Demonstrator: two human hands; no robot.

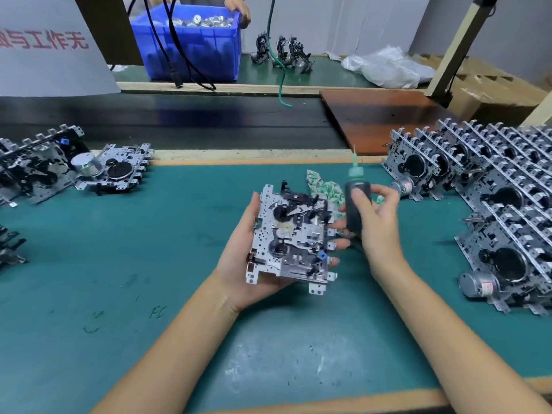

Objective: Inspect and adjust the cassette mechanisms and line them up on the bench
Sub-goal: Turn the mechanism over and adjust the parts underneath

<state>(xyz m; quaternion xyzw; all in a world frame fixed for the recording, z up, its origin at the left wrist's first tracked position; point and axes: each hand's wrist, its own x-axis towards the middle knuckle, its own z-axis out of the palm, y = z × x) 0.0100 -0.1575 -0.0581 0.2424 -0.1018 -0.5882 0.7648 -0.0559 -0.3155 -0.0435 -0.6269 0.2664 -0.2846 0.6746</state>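
Two bare hands work above the green bench mat. The left hand lies palm up, its fingers curled under and around the far edge of a cassette mechanism, which it holds clear of the mat, face up. The right hand grips a dark applicator bottle upright, green nozzle on top, just beside the mechanism's right edge. A crumpled printed wrapper lies behind them. Rows of finished mechanisms stand at the right; a few more mechanisms lie at the left. A blue bin sits beyond the dark conveyor belt.
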